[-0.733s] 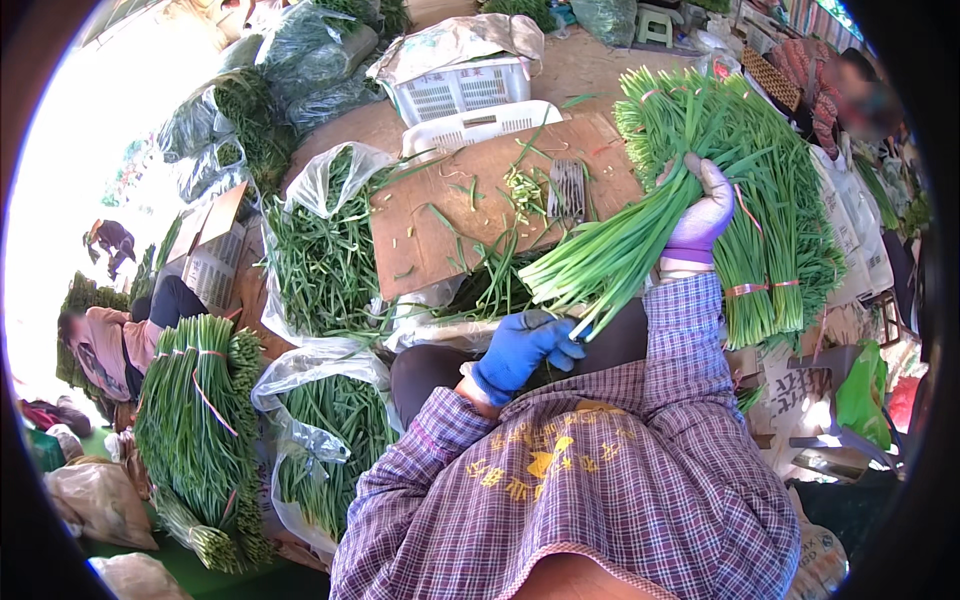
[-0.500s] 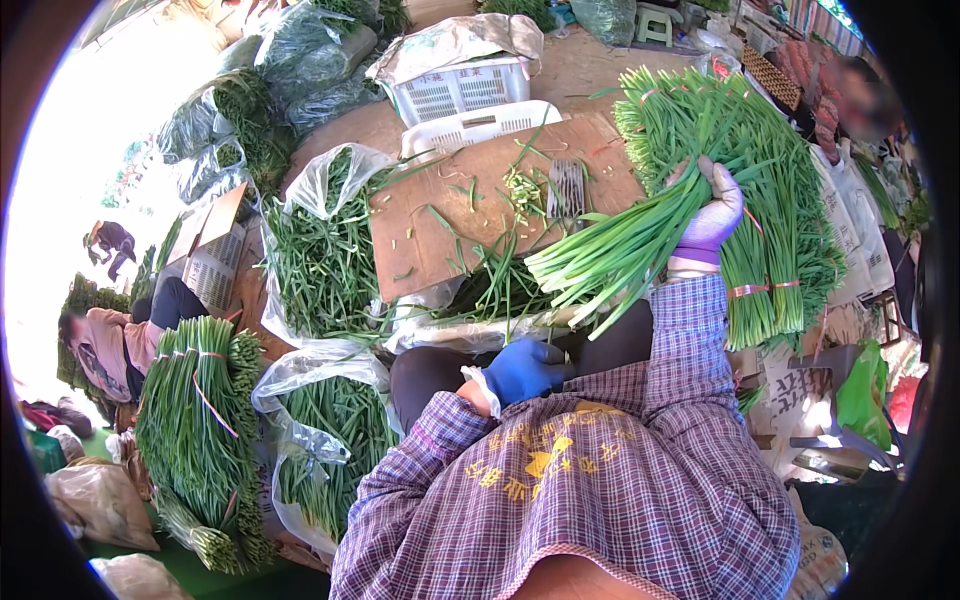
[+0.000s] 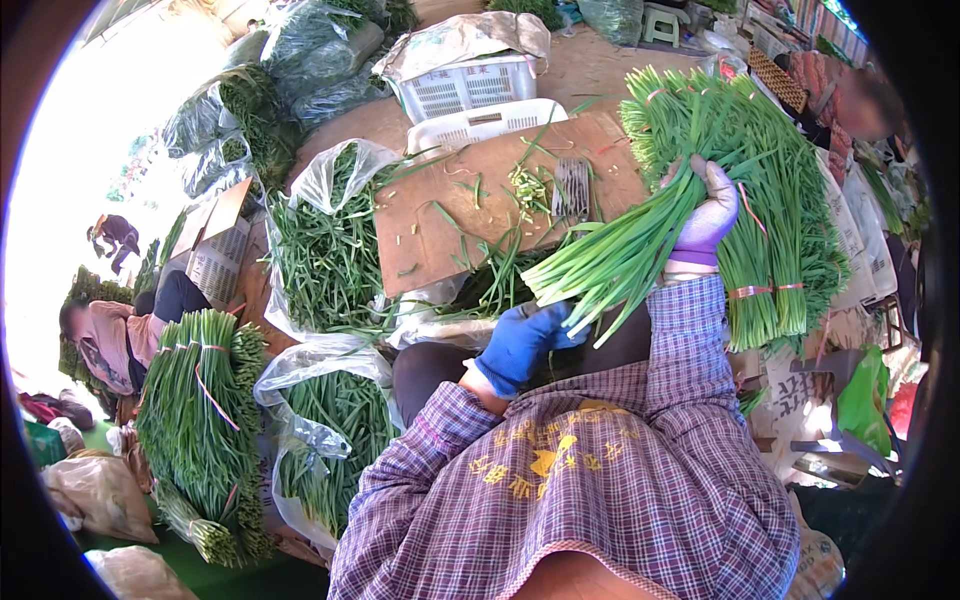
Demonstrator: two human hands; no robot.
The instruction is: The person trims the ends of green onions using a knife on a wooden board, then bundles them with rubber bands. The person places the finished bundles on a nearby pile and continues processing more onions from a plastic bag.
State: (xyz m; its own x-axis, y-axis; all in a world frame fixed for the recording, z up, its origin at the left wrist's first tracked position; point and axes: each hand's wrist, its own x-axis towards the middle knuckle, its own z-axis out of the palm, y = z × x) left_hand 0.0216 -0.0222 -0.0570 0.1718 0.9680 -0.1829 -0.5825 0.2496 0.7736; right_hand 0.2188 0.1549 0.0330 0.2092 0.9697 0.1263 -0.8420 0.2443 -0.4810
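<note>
My right hand (image 3: 700, 215), in a pale purple-cuffed glove, grips a loose bunch of long green leafy stalks (image 3: 600, 275), their pale cut ends slanting down toward my lap. My left hand (image 3: 528, 342), in a blue glove, is curled just below those ends; what its fingers hold, if anything, is hidden. Behind the held bunch stands a big stack of banded green bundles (image 3: 785, 270). A wooden board (image 3: 440, 225) in front of me carries leaf scraps, short trimmings (image 3: 530, 195) and a grey slatted metal piece (image 3: 570, 188).
Bags of greens (image 3: 325, 260) (image 3: 335, 430) and banded bundles (image 3: 185, 420) lie to my left. White crates (image 3: 460, 85) stand behind the board, wrapped greens (image 3: 320, 60) at back left. A seated person (image 3: 130, 340) is at left, another person (image 3: 825, 100) at back right.
Since half a second ago my left hand has come up from my lap toward the stalk ends. My right hand still grips the bunch, with only slight movement.
</note>
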